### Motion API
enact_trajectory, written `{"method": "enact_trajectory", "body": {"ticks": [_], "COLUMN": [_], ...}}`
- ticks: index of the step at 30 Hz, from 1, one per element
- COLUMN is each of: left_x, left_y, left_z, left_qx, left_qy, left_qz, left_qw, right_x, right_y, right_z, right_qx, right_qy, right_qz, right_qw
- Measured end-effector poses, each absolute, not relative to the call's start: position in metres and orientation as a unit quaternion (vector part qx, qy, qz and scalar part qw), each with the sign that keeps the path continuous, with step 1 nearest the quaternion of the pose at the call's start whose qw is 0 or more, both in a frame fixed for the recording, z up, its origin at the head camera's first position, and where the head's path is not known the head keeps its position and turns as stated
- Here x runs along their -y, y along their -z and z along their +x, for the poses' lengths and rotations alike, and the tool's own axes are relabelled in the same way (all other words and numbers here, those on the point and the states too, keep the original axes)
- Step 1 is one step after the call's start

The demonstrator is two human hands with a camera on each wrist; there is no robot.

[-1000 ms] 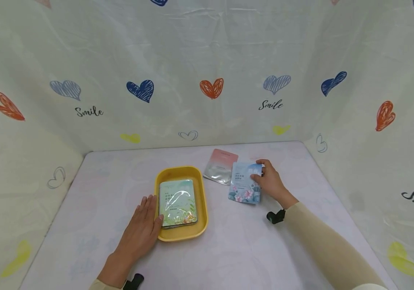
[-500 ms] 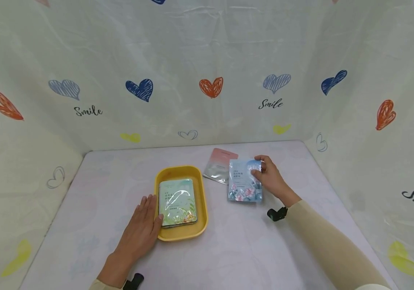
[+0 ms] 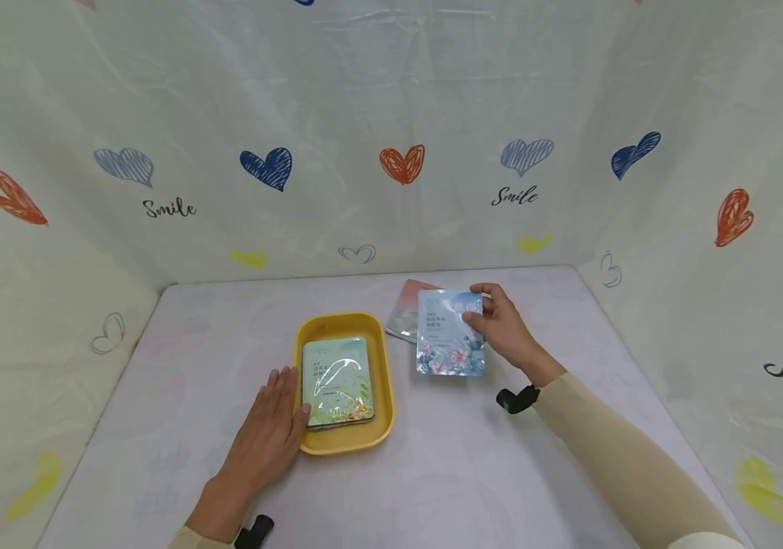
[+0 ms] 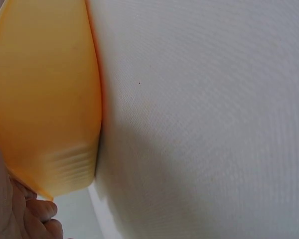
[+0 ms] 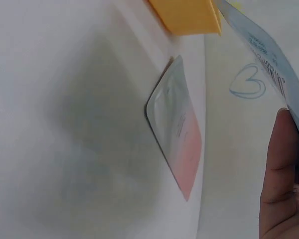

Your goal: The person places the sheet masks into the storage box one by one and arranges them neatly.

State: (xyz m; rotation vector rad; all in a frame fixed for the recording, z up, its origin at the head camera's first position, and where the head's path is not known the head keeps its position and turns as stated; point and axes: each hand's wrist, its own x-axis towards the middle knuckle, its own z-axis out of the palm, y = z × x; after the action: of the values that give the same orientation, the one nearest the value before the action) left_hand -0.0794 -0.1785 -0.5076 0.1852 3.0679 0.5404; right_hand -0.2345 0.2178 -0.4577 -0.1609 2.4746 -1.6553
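My right hand point(image 3: 509, 329) pinches a blue floral sachet point(image 3: 449, 335) by its upper right edge. In the right wrist view the blue sachet point(image 5: 269, 55) is held up off the table. Partly behind it, a pink and silver sachet point(image 3: 403, 314) lies flat on the table. My left hand point(image 3: 261, 435), fingers straight, rests against the left side of a yellow tray point(image 3: 383, 404). Inside that tray lies a green sachet point(image 3: 338, 381) with at least one more under its lower edge. The left wrist view shows the tray's outer wall point(image 4: 45, 94) close by.
A white cloth covers the table point(image 3: 460, 473). A pale curtain point(image 3: 336, 91) printed with hearts rises behind it and along both sides. Black wrist cameras sit on the right wrist point(image 3: 518, 399) and the left wrist point(image 3: 254, 532).
My right hand has lifted the blue sachet off the table and carried it up and left, covering more of the pink and silver one. The left hand stays by the tray.
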Motion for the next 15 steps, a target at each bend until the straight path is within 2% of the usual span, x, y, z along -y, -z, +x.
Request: {"method": "enact_trajectory", "body": {"ticks": [15], "left_x": [0.179], "left_y": [0.507], "left_z": [-0.078], "left_qx": [-0.982], "left_qy": [-0.175], "left_qz": [0.069], "left_qw": [-0.007], "right_x": [-0.182], "right_y": [0.449], "right_z": [-0.233], "right_qx": [-0.802], "right_qy": [0.585], "right_qz": [-0.085], "right_qw": [0.085]}}
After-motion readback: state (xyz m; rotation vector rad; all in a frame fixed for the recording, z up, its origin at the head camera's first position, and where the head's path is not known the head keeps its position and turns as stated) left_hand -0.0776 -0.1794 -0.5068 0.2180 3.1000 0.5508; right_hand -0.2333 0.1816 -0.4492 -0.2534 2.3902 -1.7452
